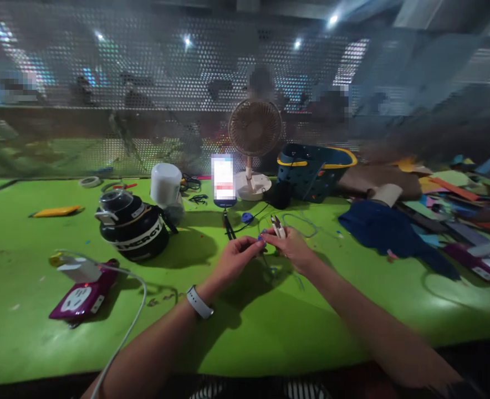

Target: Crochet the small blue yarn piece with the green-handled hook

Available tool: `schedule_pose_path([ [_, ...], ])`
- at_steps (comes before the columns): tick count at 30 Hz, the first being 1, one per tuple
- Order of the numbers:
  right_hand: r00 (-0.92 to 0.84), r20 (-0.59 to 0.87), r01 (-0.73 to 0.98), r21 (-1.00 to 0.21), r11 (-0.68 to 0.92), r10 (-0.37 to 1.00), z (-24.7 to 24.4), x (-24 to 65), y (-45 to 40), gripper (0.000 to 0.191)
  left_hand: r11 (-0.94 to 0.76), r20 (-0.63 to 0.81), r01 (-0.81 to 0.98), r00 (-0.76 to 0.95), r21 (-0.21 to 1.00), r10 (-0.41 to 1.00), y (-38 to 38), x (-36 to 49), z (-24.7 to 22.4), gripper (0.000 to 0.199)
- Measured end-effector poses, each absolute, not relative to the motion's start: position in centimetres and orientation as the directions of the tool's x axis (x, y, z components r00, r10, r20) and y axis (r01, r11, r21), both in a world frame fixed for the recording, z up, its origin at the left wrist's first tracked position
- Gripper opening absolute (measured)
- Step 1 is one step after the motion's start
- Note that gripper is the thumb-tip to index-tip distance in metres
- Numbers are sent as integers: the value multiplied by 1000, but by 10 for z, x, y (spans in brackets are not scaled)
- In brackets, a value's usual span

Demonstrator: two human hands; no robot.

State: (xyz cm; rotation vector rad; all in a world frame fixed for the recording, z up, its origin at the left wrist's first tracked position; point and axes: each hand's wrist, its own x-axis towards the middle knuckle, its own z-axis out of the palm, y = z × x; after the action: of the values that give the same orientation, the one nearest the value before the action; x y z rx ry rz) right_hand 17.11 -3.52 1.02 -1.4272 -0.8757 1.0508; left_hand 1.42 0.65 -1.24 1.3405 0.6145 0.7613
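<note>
My left hand (pixel 241 256) and my right hand (pixel 291 247) meet over the green table (pixel 270 338). Between their fingertips is a small blue-purple piece (pixel 262 238), pinched from both sides; its exact kind is too small to tell. My right hand also holds a tool with pale handles and a dark tip, like small snips (pixel 277 226), pointing up and away from me. Thin strands hang below the fingers. Just beyond the hands lies a similar blue-purple bundle (pixel 247 218). On my left wrist is a white-banded watch (pixel 200 302).
A lit phone (pixel 224 180) stands before a fan (pixel 254 130). Left are a black jug (pixel 133 227), a white spool (pixel 166 185) and a purple power strip (pixel 82 296) with a trailing cable. Right are a dark basket (pixel 311 174), navy cloth (pixel 388 230) and coloured scraps (pixel 457 188).
</note>
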Motion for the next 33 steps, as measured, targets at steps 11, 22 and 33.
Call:
schedule_pose_path([
  [11,268,-114,-46,-993,-106,957,4,169,-30,40,-258,174,86,536,962,826,5,11,-9,23],
  [22,196,-80,54,-994,-93,977,10,173,-42,28,-367,195,265,507,892,840,-2,14,-8,20],
  [33,207,-109,57,-991,-123,972,7,177,-38,28,-389,238,234,489,891,839,-4,16,-9,18],
])
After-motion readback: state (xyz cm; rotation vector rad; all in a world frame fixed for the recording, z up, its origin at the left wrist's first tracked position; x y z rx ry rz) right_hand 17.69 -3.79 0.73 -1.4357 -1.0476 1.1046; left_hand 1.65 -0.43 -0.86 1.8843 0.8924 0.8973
